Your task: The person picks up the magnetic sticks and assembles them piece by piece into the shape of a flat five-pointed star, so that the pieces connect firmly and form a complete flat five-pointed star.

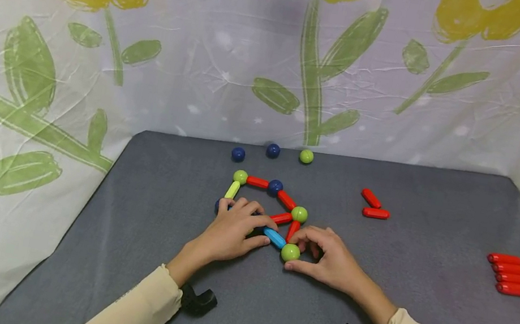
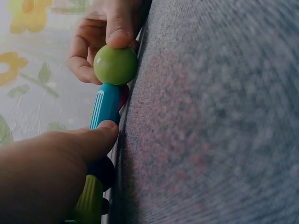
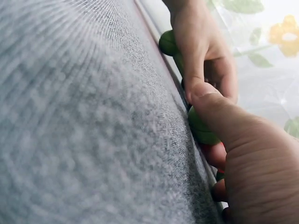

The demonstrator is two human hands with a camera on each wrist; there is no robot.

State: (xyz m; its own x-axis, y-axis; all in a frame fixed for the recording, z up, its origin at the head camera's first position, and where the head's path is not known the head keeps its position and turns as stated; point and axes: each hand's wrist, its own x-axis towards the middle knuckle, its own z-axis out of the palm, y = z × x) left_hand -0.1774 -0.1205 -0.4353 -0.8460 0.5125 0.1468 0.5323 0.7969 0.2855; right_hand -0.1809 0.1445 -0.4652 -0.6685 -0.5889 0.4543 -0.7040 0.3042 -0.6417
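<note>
My left hand (image 1: pixel 233 232) grips a light-blue rod (image 1: pixel 275 238) between thumb and fingers. At the rod's right end sits a green ball (image 1: pixel 290 253), pinched by the thumb and fingers of my right hand (image 1: pixel 333 260). A red rod (image 1: pixel 293 230) runs from this ball up to another green ball (image 1: pixel 299 214). Beyond my hands the joined shape continues through red rods, a dark blue ball (image 1: pixel 275 188), a green corner ball (image 1: pixel 240 176) and a yellow-green rod (image 1: pixel 232 189). My left hand hides part of the shape's near left side.
Two loose dark blue balls (image 1: pixel 273 150) and a loose green ball (image 1: pixel 306 156) lie along the back edge. Two red rods (image 1: pixel 376 213) lie right of the shape; several more red rods (image 1: pixel 514 279) are lined up at far right. A flowered cloth (image 1: pixel 194 59) hangs behind the grey table (image 1: pixel 435 226).
</note>
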